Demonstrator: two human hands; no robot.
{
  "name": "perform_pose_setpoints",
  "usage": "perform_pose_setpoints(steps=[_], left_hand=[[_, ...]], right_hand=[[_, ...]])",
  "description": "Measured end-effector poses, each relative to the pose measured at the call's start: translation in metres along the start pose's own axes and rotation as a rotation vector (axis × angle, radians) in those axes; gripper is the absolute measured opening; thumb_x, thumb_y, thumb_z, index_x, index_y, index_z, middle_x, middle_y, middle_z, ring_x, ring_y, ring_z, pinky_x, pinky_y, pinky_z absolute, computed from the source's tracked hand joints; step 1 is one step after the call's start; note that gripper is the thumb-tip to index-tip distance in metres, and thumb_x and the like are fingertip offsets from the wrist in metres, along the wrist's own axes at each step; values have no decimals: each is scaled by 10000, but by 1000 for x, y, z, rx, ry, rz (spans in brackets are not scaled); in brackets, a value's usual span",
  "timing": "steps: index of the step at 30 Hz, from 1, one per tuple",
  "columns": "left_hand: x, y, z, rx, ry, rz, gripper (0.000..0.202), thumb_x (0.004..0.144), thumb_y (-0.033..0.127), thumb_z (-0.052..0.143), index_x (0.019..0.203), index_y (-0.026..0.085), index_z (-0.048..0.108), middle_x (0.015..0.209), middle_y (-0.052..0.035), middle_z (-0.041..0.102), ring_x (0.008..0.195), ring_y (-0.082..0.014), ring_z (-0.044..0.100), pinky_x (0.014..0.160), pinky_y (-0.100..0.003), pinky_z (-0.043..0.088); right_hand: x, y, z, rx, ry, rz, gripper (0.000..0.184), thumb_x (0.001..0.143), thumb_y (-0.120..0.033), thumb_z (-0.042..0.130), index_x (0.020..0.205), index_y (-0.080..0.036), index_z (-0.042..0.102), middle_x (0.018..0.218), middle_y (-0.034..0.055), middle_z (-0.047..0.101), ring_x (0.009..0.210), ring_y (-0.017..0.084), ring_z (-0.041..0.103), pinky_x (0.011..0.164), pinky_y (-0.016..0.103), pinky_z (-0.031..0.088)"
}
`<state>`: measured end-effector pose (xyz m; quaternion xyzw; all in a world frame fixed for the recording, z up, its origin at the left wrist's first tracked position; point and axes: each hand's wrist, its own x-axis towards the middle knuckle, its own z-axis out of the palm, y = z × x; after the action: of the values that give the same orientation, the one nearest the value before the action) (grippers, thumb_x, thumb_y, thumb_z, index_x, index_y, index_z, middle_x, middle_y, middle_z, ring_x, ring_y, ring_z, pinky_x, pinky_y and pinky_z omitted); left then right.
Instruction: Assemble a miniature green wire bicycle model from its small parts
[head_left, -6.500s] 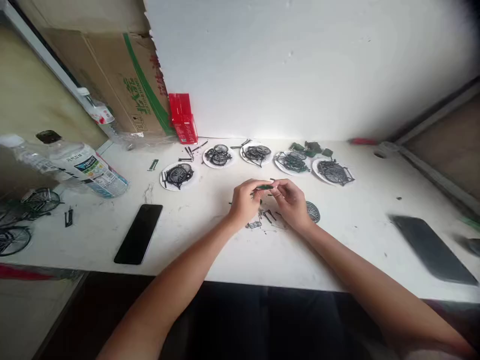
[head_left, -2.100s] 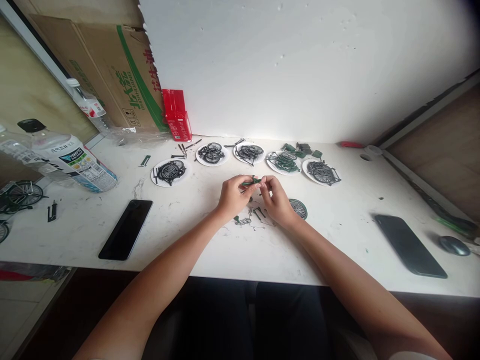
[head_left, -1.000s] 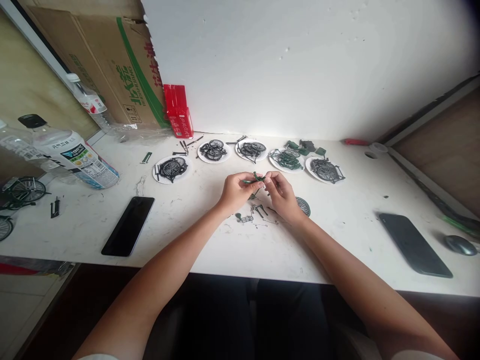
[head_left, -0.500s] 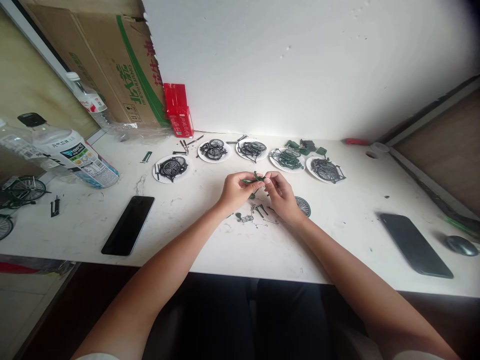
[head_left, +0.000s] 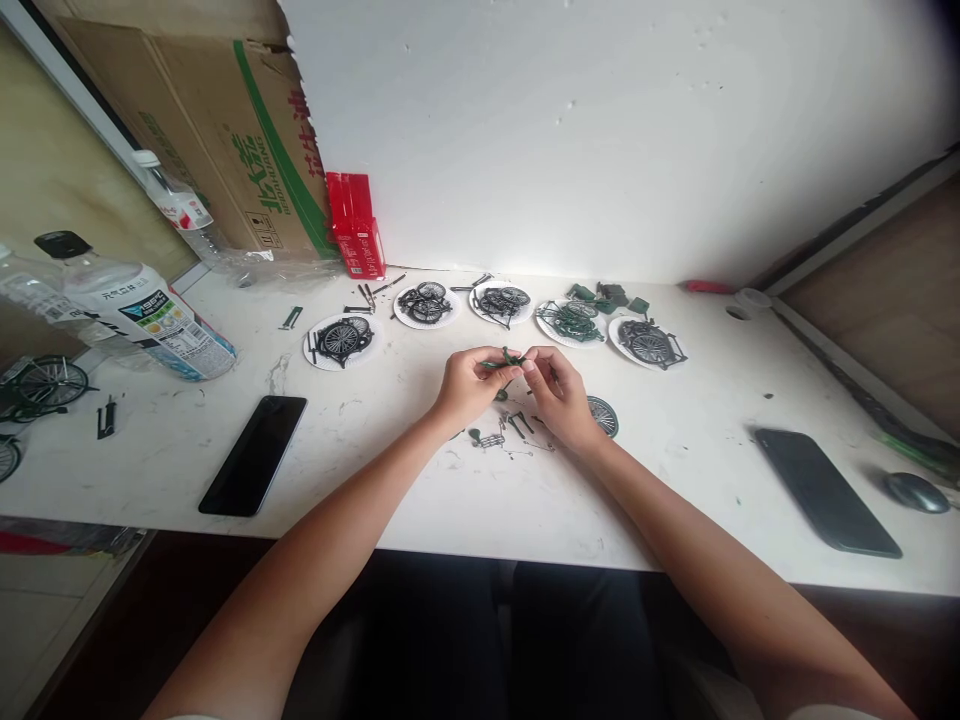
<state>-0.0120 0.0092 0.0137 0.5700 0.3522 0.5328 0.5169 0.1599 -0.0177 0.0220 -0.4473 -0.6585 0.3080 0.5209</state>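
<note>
Between my two hands, over the middle of the white table, is a small dark green model bicycle part [head_left: 511, 357], mostly covered by fingers. My left hand [head_left: 471, 385] is closed round it from the left. From the right, my right hand [head_left: 559, 392] pinches its near end with thumb and fingers; any smaller piece there is too tiny to make out. Below the hands lie small loose green pieces [head_left: 517, 426] and a small metal rack [head_left: 491, 440]. A spoked model wheel [head_left: 603, 416] with a green rim rests just right of my right hand, partly behind it.
Behind my hands, several paper plates hold model bicycle parts, including a left plate [head_left: 311, 345] and a right plate [head_left: 621, 350]. A phone [head_left: 253, 456] and plastic bottles [head_left: 176, 330] are at left. A dark flat slab [head_left: 829, 490] and a mouse [head_left: 918, 492] are at right.
The green part has tilted slightly lower between my fingers, and my right fingertips have shifted a little left on it. The whole view has moved slightly.
</note>
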Motion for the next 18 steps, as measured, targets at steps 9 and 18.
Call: perform_pose_setpoints(steps=[9, 18], left_hand=[[1, -1, -1, 7, 1, -6, 392, 822, 439, 895, 1079, 151, 833, 1086, -129, 828, 831, -200, 762, 709, -294, 616], [0, -3, -3, 27, -8, 7, 349, 844, 402, 870, 1089, 158, 829, 1094, -122, 830, 859, -208, 772, 740, -301, 623]], right_hand=[[-1, -1, 1, 99, 10, 123, 425, 948, -667, 727, 1033, -252, 699, 876, 24, 612, 768, 184, 513, 707, 339, 462], [1, 0, 1, 206, 17, 223, 406, 878, -637, 803, 997, -252, 758, 904, 25, 694, 753, 174, 568, 740, 342, 518]])
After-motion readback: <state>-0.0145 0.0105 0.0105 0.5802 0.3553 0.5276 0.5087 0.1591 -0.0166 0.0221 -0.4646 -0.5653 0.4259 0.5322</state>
